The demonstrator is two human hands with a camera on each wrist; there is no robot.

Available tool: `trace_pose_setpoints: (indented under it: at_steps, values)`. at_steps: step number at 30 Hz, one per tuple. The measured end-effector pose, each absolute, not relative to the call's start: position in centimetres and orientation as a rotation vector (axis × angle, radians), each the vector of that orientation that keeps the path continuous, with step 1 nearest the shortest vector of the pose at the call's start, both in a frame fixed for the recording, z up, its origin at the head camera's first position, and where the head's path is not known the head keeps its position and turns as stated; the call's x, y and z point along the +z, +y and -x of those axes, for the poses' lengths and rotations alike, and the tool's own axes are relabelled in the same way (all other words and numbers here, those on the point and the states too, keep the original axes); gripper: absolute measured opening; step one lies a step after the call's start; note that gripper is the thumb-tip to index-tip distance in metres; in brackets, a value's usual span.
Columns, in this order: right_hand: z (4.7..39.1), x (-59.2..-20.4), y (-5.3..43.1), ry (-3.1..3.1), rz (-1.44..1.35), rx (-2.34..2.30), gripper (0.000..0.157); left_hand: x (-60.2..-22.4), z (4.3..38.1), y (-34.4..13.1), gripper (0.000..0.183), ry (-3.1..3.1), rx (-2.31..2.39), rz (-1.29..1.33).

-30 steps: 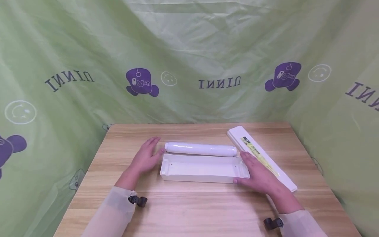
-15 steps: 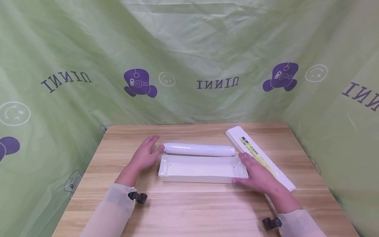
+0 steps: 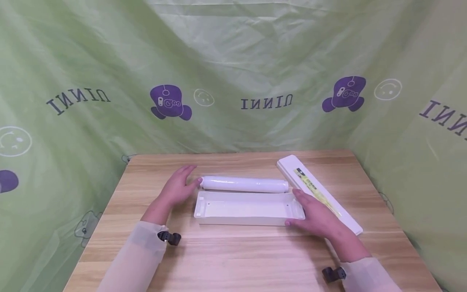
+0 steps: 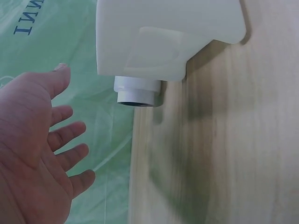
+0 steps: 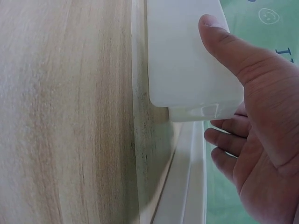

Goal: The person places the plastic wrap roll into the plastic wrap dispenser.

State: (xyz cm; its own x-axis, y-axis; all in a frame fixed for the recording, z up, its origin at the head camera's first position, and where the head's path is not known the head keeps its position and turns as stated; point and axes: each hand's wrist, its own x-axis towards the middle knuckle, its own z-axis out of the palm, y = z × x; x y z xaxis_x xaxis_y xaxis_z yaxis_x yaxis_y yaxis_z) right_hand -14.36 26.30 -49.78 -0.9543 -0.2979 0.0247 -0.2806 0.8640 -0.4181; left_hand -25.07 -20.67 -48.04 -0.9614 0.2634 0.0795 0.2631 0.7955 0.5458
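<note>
Much as a second ago, our right hand (image 3: 317, 217) grips the white box (image 3: 237, 220) by its right end; the box lies mouth up, long axis running left from that grip. Just beyond, the wrapped roll (image 3: 244, 184) lies nearly parallel, its left end facing our left hand (image 3: 176, 188), fingers relaxed and apart. Right of the grip, the labelled cover (image 3: 297, 178) slants away.

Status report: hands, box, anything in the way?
Right hand grips box at right end. Left hand holds nothing, beside roll. Box uncovered, roll behind it. Opening clear, lid at right.
</note>
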Motion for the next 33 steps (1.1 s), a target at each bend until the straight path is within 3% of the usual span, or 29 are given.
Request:
trace_pose_setpoints:
  at_steps: [33]
  values:
    - [14.4,-49.9,26.2,2.987,0.441,-0.626,0.115,-48.1,27.0,-19.5,0.072,2.910,0.866,-0.491]
